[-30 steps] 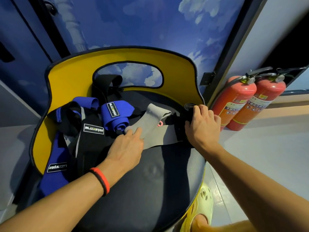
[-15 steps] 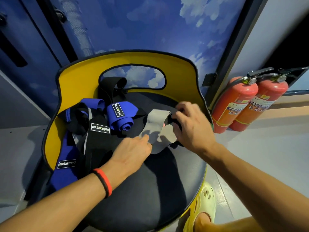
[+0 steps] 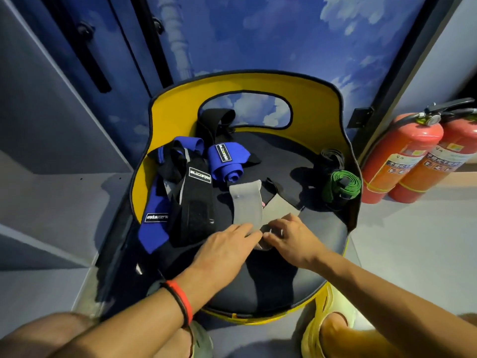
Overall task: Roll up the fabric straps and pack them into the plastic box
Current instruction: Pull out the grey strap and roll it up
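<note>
Head view: I see left hand (image 3: 227, 245) flat on the grey strap (image 3: 247, 202), right hand (image 3: 293, 239) beside it pinching the end.

A wall (image 3: 258, 34) painted with blue sky and white clouds is filling the far side, and a pipe (image 3: 178, 40) painted the same way is running up it. A chair (image 3: 180, 104) with a yellow back, a wide opening cut through it and a dark round seat is standing against this wall. A dark upright frame (image 3: 402, 55) is rising on the right. Two red fire extinguishers (image 3: 402, 156) are standing side by side on the grey floor (image 3: 413, 241) beside the chair. What may be a grey cabinet (image 3: 38, 99) is standing on the left. Soft light is casting dim shadows.
</note>
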{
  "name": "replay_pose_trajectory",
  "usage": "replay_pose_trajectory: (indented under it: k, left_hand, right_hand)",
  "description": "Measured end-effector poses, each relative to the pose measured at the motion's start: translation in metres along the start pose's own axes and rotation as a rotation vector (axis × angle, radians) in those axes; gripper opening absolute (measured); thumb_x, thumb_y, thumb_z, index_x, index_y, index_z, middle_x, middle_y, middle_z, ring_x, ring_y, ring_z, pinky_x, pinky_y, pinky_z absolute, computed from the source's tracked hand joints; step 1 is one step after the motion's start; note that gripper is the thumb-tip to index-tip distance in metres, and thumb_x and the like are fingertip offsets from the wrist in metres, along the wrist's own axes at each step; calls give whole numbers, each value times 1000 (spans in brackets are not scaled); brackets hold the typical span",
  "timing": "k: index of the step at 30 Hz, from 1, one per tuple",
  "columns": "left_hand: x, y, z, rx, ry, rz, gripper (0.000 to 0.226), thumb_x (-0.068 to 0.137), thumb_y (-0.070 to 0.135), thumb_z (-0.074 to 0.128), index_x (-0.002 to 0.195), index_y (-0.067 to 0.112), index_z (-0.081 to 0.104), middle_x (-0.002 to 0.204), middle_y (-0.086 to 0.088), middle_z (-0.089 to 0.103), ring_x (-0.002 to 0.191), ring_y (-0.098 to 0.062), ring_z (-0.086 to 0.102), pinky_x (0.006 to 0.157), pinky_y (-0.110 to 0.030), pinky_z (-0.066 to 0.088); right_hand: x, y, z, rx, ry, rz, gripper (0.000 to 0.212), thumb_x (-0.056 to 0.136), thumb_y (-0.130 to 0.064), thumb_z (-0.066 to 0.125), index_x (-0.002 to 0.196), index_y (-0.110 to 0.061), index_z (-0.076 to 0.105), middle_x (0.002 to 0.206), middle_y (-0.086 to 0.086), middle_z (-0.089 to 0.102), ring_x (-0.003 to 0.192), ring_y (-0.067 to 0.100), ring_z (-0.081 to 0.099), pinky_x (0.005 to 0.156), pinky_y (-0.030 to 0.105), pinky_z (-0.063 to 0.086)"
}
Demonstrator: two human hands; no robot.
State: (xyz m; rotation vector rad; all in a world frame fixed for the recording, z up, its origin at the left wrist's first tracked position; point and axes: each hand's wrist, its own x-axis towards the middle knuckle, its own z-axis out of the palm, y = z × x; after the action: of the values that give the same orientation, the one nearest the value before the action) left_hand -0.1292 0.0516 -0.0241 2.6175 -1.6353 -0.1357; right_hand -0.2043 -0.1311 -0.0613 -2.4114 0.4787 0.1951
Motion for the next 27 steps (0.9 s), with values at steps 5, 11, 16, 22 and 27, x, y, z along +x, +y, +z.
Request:
replay_pose_trajectory:
  k: [5, 11, 16, 22, 27]
  left_hand:
    - [6, -20, 22, -231, 46, -98, 69, 97, 9, 57, 154, 36, 29, 142, 9, 42, 128, -17, 47, 92, -38, 53]
    - [16, -36, 23, -809, -50, -255, 65, 90, -4, 54, 140, 38, 52, 137, 21, 58, 128, -4, 53, 109, -26, 44]
    - [13, -47, 30, -1023, -175, -295, 52, 90, 4, 62, 115, 50, 65, 128, 21, 65, 123, -1, 58, 109, -32, 46]
    - [21, -35, 5, -1312, 215, -560, 54, 94, 37, 69, 144, 39, 47, 142, 16, 49, 126, -5, 54, 99, -24, 47]
    - [34, -31, -13, -1604, 144, -675, 109, 67, 68, 76, 154, 56, 13, 154, 9, 38, 123, -17, 58, 83, -34, 62]
  right_hand:
    - [9, -12, 11, 92, 48, 19, 36, 103, -47, 47, 120, -23, 69, 121, -2, 57, 117, 10, 44, 95, 25, 37]
    - [25, -20, 8, 231, 157, 193, 27, 98, -39, 60, 102, -19, 77, 97, -2, 72, 91, 17, 64, 79, 31, 50]
    - [35, -18, 10, 417, 183, 276, 14, 86, -23, 79, 88, -17, 67, 83, 1, 73, 66, 16, 67, 61, 30, 53]
    - [14, -48, -7, 342, 333, -85, 12, 86, -16, 65, 79, -19, 55, 102, -13, 63, 88, 8, 61, 65, 11, 42]
    - [-3, -55, -12, 341, 60, -443, 20, 78, -1, 63, 74, -13, 48, 111, -16, 62, 104, 11, 58, 86, 32, 47]
